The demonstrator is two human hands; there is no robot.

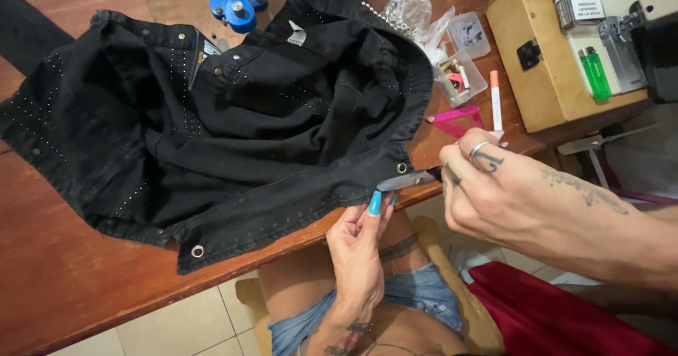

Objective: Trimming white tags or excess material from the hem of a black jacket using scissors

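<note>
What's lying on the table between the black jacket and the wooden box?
In the head view, between the black jacket and the wooden box: a clear plastic tray of small parts, a white marker, and a pink ruler.

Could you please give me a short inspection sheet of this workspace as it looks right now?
Surface: brown wooden table, jacket spread over its edge.
Job's things: black studded denim jacket; metal blade at its hem.
Clutter: blue press tool, clear plastic boxes, pink ruler, marker, tan case, green lighter.
Grippers: left hand pinches the hem; right hand holds the blade.
Cables: nothing seen.
Surroundings: tiled floor, red cloth.
</note>
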